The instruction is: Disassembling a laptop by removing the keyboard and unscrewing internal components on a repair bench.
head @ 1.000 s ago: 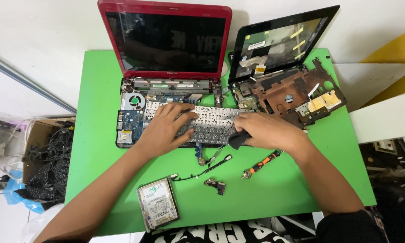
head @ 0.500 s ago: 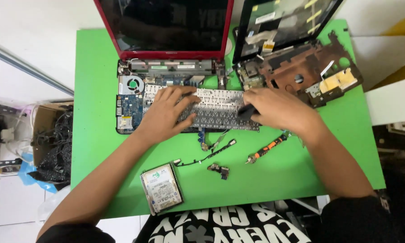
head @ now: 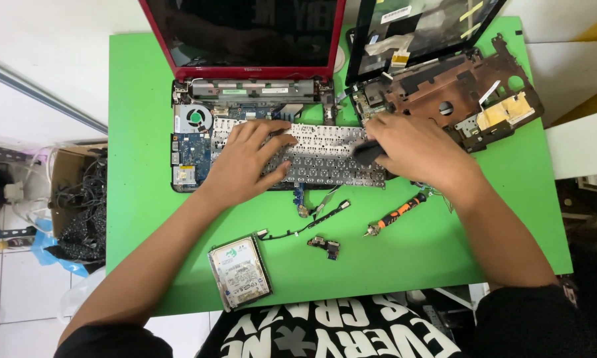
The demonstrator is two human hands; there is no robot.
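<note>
A grey laptop keyboard point(head: 325, 162) lies upside down across the opened base of a red laptop point(head: 245, 86). My left hand point(head: 248, 162) lies flat on the keyboard's left half with its fingers spread. My right hand point(head: 417, 149) is over the keyboard's right end, fingers closed around a small black object point(head: 366, 153) that touches the keyboard. The laptop's fan point(head: 195, 119) and blue circuit board point(head: 193, 152) show to the left of my left hand.
A second, stripped laptop with a brown frame point(head: 471, 93) stands at the right on the green table point(head: 139, 132). In front lie an orange-black screwdriver point(head: 398, 213), a thin cable point(head: 305, 225), a small connector board point(head: 325, 245) and a hard drive point(head: 240, 272). A box of cables point(head: 79, 199) sits on the floor at the left.
The view has shifted, so the table and laptops now sit higher and larger in frame. Both hands stay on the keyboard; my right hand with the black object has moved slightly toward the keyboard's upper right.
</note>
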